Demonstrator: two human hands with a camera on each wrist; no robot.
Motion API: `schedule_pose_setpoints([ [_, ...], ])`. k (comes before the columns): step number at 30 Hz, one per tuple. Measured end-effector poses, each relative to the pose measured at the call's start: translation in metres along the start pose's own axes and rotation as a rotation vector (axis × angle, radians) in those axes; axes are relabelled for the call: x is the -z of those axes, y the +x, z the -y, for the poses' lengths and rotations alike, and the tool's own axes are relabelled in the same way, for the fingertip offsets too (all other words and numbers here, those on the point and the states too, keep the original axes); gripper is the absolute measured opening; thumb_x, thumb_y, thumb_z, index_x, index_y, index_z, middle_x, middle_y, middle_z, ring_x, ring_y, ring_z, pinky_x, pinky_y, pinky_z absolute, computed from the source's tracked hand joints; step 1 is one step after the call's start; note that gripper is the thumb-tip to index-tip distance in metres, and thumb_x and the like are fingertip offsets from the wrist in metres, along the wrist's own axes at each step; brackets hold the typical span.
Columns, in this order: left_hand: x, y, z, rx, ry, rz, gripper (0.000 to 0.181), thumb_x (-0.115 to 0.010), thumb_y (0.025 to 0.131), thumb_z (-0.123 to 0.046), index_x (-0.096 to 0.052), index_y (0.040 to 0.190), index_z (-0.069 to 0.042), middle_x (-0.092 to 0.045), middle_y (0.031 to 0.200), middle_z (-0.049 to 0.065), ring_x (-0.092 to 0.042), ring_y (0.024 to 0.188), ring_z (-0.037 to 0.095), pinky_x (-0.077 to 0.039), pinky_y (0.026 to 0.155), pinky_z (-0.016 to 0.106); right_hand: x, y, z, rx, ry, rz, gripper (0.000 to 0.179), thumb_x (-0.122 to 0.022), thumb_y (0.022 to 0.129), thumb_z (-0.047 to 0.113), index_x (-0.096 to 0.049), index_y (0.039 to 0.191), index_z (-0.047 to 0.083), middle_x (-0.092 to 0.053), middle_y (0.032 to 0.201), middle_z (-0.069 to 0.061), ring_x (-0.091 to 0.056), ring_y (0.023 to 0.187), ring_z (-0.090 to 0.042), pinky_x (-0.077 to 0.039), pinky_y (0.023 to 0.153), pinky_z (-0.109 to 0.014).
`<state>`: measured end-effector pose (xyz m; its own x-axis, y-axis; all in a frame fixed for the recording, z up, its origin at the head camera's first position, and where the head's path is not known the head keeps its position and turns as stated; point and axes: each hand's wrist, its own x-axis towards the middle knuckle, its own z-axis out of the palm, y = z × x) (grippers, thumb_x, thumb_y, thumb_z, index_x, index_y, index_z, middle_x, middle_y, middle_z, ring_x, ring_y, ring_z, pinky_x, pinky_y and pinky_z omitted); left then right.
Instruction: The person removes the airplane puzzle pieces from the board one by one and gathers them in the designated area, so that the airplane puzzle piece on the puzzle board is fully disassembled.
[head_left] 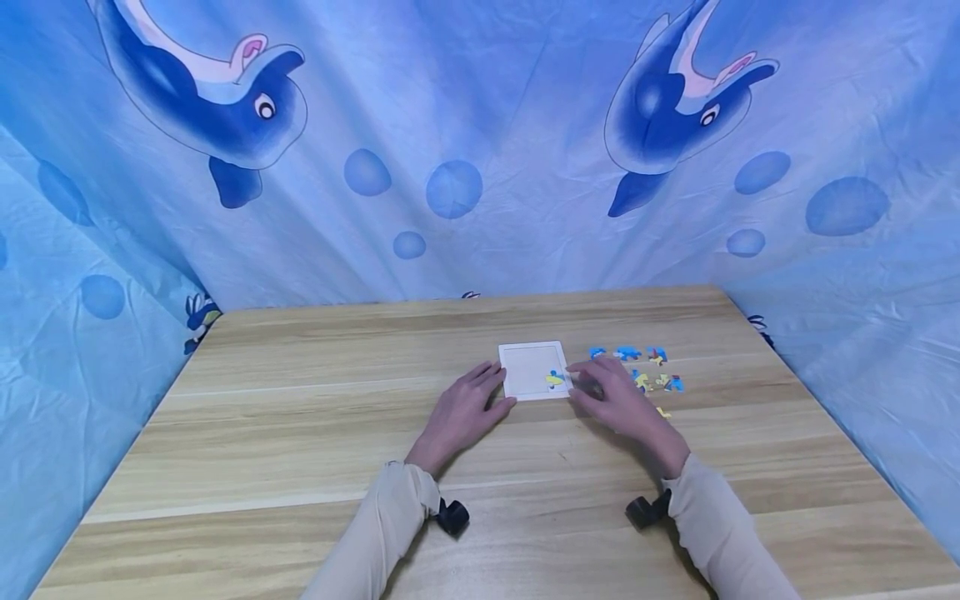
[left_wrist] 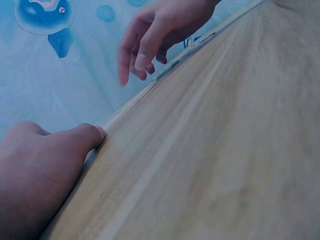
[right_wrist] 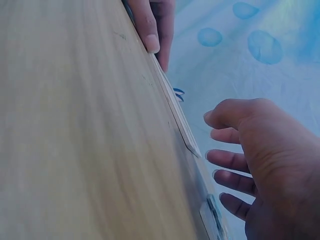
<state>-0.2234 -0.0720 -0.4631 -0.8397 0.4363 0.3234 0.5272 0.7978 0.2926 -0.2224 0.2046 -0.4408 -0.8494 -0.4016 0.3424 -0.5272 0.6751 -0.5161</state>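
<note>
A square white puzzle tray lies flat on the wooden table, with one yellow-and-blue puzzle piece in its lower right corner. My left hand holds the tray's left side, fingers along the left edge and thumb at the near left corner. From the right wrist view, the left thumb meets the tray's near edge. My right hand hovers by the tray's right edge, fingers loosely bent and apart. Nothing shows between the right hand's fingers.
Several loose blue and yellow puzzle pieces lie right of the tray, some partly behind the right hand. A blue curtain with dolphins borders the table at the back and sides. A black wrist camera sits at the left cuff.
</note>
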Motion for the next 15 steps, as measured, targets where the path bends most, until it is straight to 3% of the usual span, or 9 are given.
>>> schedule_pose_setpoints([
  [7, 0.002, 0.000, 0.000, -0.014, -0.003, -0.010, 0.058, -0.052, 0.095, -0.049, -0.055, 0.137, -0.009, -0.050, 0.143, 0.007, -0.041, 0.135, 0.021, -0.037, 0.109, 0.035, -0.005, 0.006, 0.002, -0.034, 0.009, 0.033, 0.036, -0.067, 0.090, 0.026, -0.064, 0.123, 0.012, -0.061, 0.112, -0.005, -0.051, 0.109, -0.025, -0.032, 0.105, -0.053],
  [9, 0.002, 0.000, 0.000, -0.009, -0.002, -0.005, 0.058, -0.052, 0.095, -0.049, -0.055, 0.137, -0.010, -0.050, 0.143, 0.006, -0.041, 0.136, 0.020, -0.037, 0.109, 0.035, -0.007, 0.007, 0.002, -0.028, -0.005, 0.033, 0.035, -0.067, 0.090, 0.026, -0.064, 0.122, 0.012, -0.061, 0.113, -0.005, -0.051, 0.108, -0.024, -0.033, 0.104, -0.053],
  [15, 0.002, 0.000, 0.000, -0.004, -0.003, -0.001, 0.058, -0.051, 0.095, -0.050, -0.054, 0.137, -0.010, -0.049, 0.144, 0.005, -0.040, 0.136, 0.019, -0.036, 0.109, 0.034, -0.011, 0.012, 0.005, -0.027, -0.034, 0.036, 0.035, -0.067, 0.090, 0.025, -0.065, 0.121, 0.010, -0.058, 0.105, -0.005, -0.044, 0.101, -0.023, -0.040, 0.086, -0.043],
])
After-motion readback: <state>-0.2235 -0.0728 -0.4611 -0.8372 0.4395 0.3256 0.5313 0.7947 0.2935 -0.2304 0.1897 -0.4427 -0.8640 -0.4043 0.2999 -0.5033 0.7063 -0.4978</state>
